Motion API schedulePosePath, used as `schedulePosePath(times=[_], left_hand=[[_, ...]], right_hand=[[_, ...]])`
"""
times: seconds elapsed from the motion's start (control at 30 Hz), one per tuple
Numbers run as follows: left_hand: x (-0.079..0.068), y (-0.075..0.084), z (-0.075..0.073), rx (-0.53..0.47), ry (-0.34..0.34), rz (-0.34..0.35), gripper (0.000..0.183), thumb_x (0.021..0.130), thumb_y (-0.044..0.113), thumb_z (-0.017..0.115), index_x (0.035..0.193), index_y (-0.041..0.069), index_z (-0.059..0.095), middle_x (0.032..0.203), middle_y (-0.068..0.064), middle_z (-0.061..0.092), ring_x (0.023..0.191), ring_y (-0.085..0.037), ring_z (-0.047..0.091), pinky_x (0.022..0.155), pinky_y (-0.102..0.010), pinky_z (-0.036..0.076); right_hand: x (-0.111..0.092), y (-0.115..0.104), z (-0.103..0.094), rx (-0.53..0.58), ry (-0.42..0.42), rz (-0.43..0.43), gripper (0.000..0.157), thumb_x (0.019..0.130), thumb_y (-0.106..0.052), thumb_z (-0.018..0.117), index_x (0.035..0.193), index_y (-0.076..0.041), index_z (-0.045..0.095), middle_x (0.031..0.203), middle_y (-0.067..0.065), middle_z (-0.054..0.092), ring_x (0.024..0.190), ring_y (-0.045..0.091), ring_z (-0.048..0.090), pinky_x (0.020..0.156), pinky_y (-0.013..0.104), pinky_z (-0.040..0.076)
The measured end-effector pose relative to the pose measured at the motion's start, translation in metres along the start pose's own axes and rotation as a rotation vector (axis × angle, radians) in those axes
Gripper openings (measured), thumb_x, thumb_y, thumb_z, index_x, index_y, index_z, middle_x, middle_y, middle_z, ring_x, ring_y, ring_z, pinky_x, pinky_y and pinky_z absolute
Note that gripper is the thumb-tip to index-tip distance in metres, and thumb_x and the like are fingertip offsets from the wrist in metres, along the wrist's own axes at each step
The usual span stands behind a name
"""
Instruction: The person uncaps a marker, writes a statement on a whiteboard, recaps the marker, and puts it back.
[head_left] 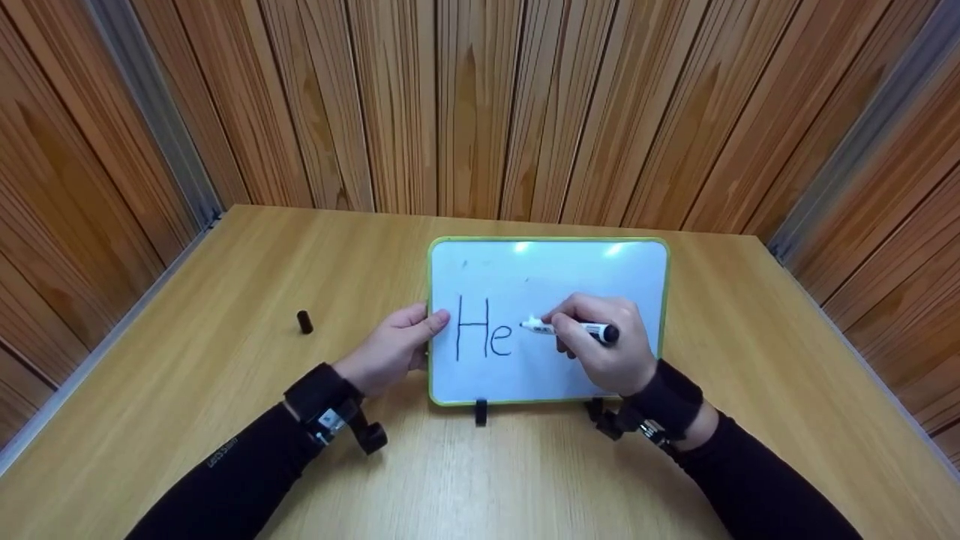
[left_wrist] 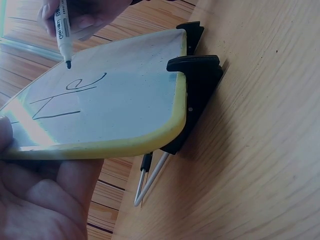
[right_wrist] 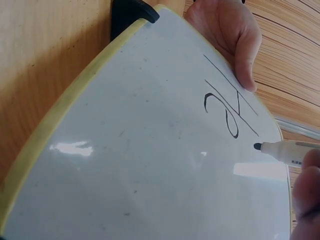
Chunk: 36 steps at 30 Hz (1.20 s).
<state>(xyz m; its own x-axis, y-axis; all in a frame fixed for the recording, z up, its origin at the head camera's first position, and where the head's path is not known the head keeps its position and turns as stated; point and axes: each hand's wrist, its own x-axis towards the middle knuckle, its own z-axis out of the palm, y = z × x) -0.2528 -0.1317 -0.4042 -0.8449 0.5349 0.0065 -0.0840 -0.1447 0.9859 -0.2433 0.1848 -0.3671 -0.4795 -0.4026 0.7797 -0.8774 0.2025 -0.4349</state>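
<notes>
A small whiteboard (head_left: 547,375) with a yellow-green frame leans on a stand, and the letters "He" are written on its left part in black. My left hand (head_left: 397,341) grips the board's left edge, thumb on the front and fingers behind, as the left wrist view also shows. Between thumb and fingers my right hand (head_left: 607,337) pinches a white marker (head_left: 544,325) with a black end. Its dark tip (right_wrist: 258,146) is right of the "e", close over the board's surface. The fingers behind the board are partly hidden.
A black marker cap (head_left: 304,322) lies on the wooden table (head_left: 225,360), left of the board. Black stand clips (left_wrist: 195,75) hold the board's lower edge, with white wire legs (left_wrist: 152,177) behind. Wood-panelled walls (head_left: 472,112) enclose the table's back and sides.
</notes>
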Motion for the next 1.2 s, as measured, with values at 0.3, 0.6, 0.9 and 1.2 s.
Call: schedulePosePath(times=[0.3, 0.6, 0.9, 1.2], left_hand=[[0.001, -0.002, 0.0, 0.013, -0.005, 0.021, 0.052, 0.123, 0.027, 0.044, 0.167, -0.001, 0.043, 0.155, -0.022, 0.064, 0.139, -0.036, 0.067, 0.109, -0.053, 0.059], [0.0, 0.0, 0.0, 0.018, -0.004, 0.012, 0.052, 0.123, 0.029, 0.045, 0.167, 0.001, 0.044, 0.156, -0.02, 0.063, 0.14, -0.036, 0.066, 0.11, -0.053, 0.058], [0.001, 0.0, 0.0, 0.009, -0.017, 0.01, 0.052, 0.123, 0.029, 0.044, 0.166, 0.001, 0.045, 0.156, -0.02, 0.064, 0.141, -0.035, 0.066, 0.112, -0.052, 0.057], [0.001, -0.001, 0.001, 0.004, 0.005, -0.004, 0.052, 0.123, 0.029, 0.045, 0.166, 0.001, 0.045, 0.156, -0.021, 0.064, 0.139, -0.035, 0.067, 0.11, -0.053, 0.058]], right_hand=[[-0.009, 0.006, -0.007, -0.002, 0.019, -0.016, 0.02, 0.097, 0.01, 0.065, 0.096, -0.001, 0.082, 0.072, -0.001, 0.072, 0.057, 0.012, 0.064, 0.05, 0.021, 0.048], [-0.019, 0.011, -0.009, -0.034, -0.049, -0.054, 0.022, 0.097, 0.012, 0.066, 0.109, 0.002, 0.081, 0.081, 0.004, 0.077, 0.067, 0.012, 0.069, 0.061, 0.021, 0.056], [-0.02, 0.013, -0.007, -0.041, -0.054, -0.057, 0.025, 0.096, 0.013, 0.068, 0.116, 0.003, 0.08, 0.088, 0.004, 0.078, 0.07, 0.013, 0.069, 0.061, 0.02, 0.053], [-0.019, 0.011, -0.004, -0.007, -0.029, -0.06, 0.032, 0.095, 0.017, 0.066, 0.121, 0.004, 0.08, 0.093, 0.006, 0.079, 0.073, 0.016, 0.069, 0.065, 0.021, 0.053]])
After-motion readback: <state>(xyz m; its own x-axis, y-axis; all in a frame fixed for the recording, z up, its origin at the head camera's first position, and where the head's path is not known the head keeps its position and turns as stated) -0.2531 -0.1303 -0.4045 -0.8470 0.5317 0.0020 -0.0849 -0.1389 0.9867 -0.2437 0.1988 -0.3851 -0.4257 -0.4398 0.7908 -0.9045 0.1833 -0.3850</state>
